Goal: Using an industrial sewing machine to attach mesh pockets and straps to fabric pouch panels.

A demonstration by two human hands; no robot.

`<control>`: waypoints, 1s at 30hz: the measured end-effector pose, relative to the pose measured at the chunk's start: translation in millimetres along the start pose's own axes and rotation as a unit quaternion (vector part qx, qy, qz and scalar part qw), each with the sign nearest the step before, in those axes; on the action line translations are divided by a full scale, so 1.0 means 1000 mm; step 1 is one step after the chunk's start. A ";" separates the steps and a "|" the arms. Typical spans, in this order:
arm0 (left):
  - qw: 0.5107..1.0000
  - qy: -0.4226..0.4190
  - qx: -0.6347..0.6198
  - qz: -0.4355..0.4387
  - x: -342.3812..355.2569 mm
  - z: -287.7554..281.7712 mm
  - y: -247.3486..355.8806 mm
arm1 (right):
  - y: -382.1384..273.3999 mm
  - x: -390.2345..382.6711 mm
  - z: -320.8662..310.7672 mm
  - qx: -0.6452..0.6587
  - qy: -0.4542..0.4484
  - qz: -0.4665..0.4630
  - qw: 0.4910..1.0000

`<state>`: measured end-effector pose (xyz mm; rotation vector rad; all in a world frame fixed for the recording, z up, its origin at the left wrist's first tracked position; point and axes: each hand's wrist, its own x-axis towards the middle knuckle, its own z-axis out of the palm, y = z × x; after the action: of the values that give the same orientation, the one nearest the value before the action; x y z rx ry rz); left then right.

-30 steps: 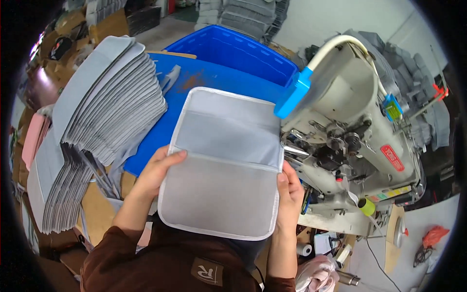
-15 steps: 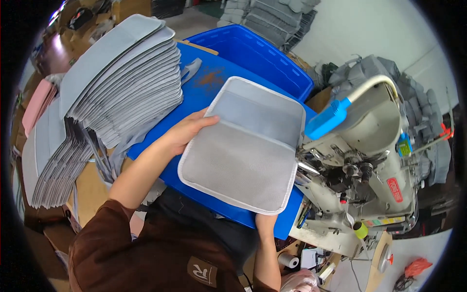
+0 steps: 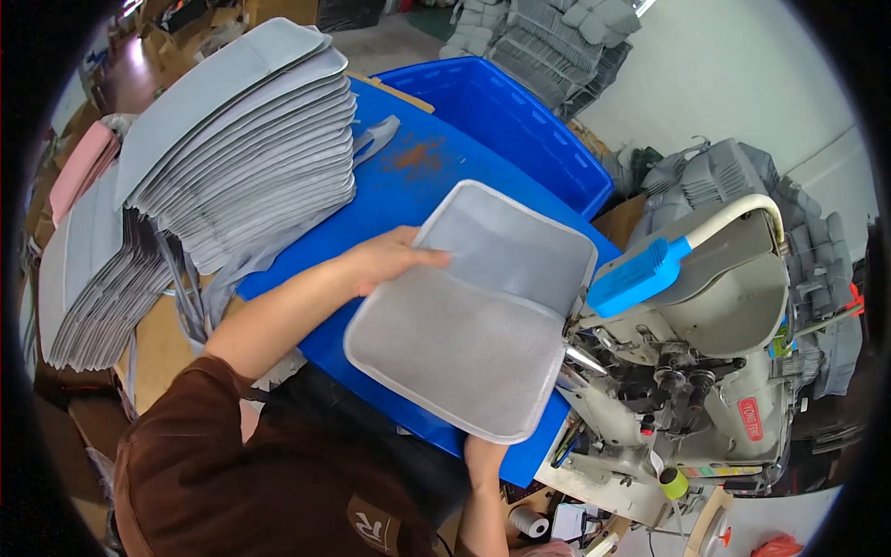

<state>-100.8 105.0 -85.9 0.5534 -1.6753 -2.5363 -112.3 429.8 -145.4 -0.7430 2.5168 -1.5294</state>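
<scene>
A grey padded fabric panel (image 3: 455, 343) with rounded corners and a pale bound edge is tilted over the blue tabletop (image 3: 320, 311). A smoother blue-grey section and a mesh section meet along a seam across it. My left hand (image 3: 394, 263) grips its left edge, thumb on top near the seam and the other fingers mostly underneath. At the panel's near edge, my right hand (image 3: 484, 457) holds it from below, with its fingers hidden behind the fabric. The panel's right edge lies beside the sewing machine (image 3: 691, 371), close to a metal part; whether they touch, I cannot tell.
A tall stack of grey panels (image 3: 251, 158) stands at the left, with another stack (image 3: 116, 306) lower beside it. Behind the table sits a blue bin (image 3: 520, 130). A blue lamp head (image 3: 636, 278) overhangs the machine's near side. A thread cone (image 3: 529, 522) lies below.
The whole view has shifted and turned slightly. My left thumb reaches farther in over the panel near its seam. Both hands still hold the panel beside the machine.
</scene>
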 end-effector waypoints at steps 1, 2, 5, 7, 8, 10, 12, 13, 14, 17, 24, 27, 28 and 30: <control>0.997 -0.003 0.066 0.033 0.007 -0.003 0.002 | -0.004 0.000 -0.003 0.008 -0.010 -0.023 1.000; 0.998 0.024 0.058 0.030 0.019 -0.011 0.014 | 0.009 0.004 0.003 0.081 0.003 -0.010 0.997; 0.978 0.096 0.139 0.122 0.044 -0.027 0.053 | -0.013 0.009 0.003 0.060 -0.033 0.066 0.995; 0.966 0.099 0.178 0.158 0.057 -0.022 0.072 | -0.015 0.011 0.007 0.059 -0.022 0.058 0.996; 0.927 0.116 0.279 0.221 0.059 -0.014 0.082 | -0.015 0.011 0.008 0.062 -0.012 0.050 0.997; 0.836 0.152 0.405 0.338 0.046 0.017 0.107 | -0.012 0.010 0.010 0.053 -0.015 0.055 0.997; 0.753 0.195 0.472 0.416 -0.006 0.066 0.140 | -0.005 0.011 0.008 0.045 -0.011 0.061 0.997; 0.708 0.222 0.510 0.435 -0.033 0.081 0.153 | -0.007 0.012 0.007 0.041 -0.010 0.057 0.997; 0.708 0.221 0.507 0.439 -0.037 0.082 0.154 | -0.009 0.011 0.006 0.036 -0.010 0.053 0.998; 0.582 0.229 0.499 0.600 -0.045 0.062 0.148 | -0.011 0.009 0.006 0.045 -0.015 0.043 0.998; 0.621 0.365 0.288 0.631 -0.094 0.014 0.129 | -0.013 0.010 0.010 0.020 0.009 0.019 1.000; 0.585 0.401 0.281 0.646 -0.099 0.010 0.147 | -0.017 0.013 0.006 0.020 -0.011 0.044 0.999; 0.573 0.414 0.293 0.644 -0.096 0.007 0.151 | -0.017 0.014 0.005 0.020 -0.012 0.042 0.999; 0.591 0.414 0.360 0.591 -0.077 0.008 0.152 | -0.016 0.013 0.005 0.027 -0.008 0.058 0.998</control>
<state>-54.8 67.3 74.2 0.3042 -1.6076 -0.4545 -116.6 413.8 -132.0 -0.5873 2.4496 -1.5397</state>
